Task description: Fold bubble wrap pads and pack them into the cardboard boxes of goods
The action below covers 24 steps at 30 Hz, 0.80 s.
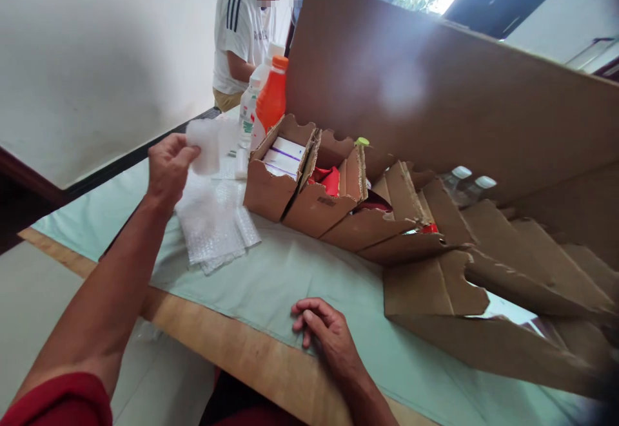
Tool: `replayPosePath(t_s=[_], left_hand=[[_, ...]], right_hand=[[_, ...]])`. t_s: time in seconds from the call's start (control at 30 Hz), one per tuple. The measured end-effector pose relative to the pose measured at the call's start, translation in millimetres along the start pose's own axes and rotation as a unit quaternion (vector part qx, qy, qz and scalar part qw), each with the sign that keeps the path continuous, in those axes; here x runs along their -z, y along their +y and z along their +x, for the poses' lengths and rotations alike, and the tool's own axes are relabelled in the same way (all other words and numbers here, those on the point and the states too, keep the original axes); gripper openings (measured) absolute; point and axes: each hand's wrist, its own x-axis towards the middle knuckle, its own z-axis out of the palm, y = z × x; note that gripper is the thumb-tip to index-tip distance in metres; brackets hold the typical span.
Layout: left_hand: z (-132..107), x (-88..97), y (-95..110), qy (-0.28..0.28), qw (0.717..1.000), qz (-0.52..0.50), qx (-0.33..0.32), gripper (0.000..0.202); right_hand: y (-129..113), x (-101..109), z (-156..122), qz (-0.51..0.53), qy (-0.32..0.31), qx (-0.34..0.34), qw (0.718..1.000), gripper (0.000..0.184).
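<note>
My left hand (168, 167) is raised over the table and pinches a small piece of bubble wrap (206, 147) between thumb and fingers. Below it lies a stack of bubble wrap sheets (215, 223) on the pale green cloth (285, 271). Near the table's front edge my right hand (325, 330) rests on the cloth, its fingers curled under and nothing visible in them. To the right stands a cardboard divider box (309, 187) with several compartments, one holding a white packet (285, 157), another something red (331, 180).
An orange bottle (271, 100) and a white bottle (251, 107) stand behind the box. A large cardboard flap (435, 97) rises at the back. Clear bottles (467, 184) sit in far compartments. A person in a white shirt (242, 33) sits across. The wooden table edge (227, 342) runs in front.
</note>
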Motion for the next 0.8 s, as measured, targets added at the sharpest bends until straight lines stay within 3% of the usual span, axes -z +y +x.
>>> replayPosePath(t_s=[0.07, 0.13, 0.2, 0.3, 0.37, 0.43, 0.53, 0.63, 0.67, 0.73, 0.8], left_hand=[[-31, 15.7, 25, -0.024, 0.992, -0.120, 0.037, 0.008], [-75, 16.6, 47, -0.078, 0.954, -0.265, 0.112, 0.014], [-126, 3.3, 60, -0.152, 0.908, -0.330, 0.207, 0.021], [-199, -27.0, 62, -0.205, 0.848, -0.383, 0.304, 0.019], [-235, -41.6, 56, -0.228, 0.822, -0.386, 0.351, 0.017], [-254, -46.3, 48, -0.233, 0.826, -0.351, 0.375, 0.017], [-251, -39.0, 46, -0.195, 0.893, -0.264, 0.308, 0.033], [-229, -37.8, 70, -0.232, 0.957, -0.141, 0.105, 0.051], [-222, -43.1, 84, -0.271, 0.957, -0.093, 0.031, 0.059], [-213, -62.5, 111, -0.370, 0.925, -0.016, -0.083, 0.067], [-210, -87.0, 128, -0.487, 0.866, 0.027, -0.109, 0.047]], right_hand=[[-4, 0, 2, -0.003, -0.003, 0.007, 1.000, 0.044], [-11, -3, 6, -0.003, -0.004, 0.032, 0.999, 0.049], [-19, -8, 9, 0.005, -0.006, 0.072, 0.997, 0.067], [-30, -13, 9, 0.035, -0.016, 0.127, 0.991, 0.095], [-37, -10, 4, 0.048, -0.002, 0.141, 0.989, 0.085], [-45, 0, -6, 0.031, 0.046, 0.155, 0.986, 0.052], [-63, 19, -27, -0.071, 0.148, 0.222, 0.961, 0.019], [-88, 33, -47, -0.200, 0.170, 0.311, 0.913, 0.010], [-97, 35, -52, -0.240, 0.150, 0.338, 0.898, 0.010], [-112, 37, -61, -0.307, 0.107, 0.387, 0.863, 0.010], [-123, 42, -71, -0.343, 0.098, 0.415, 0.837, 0.011]])
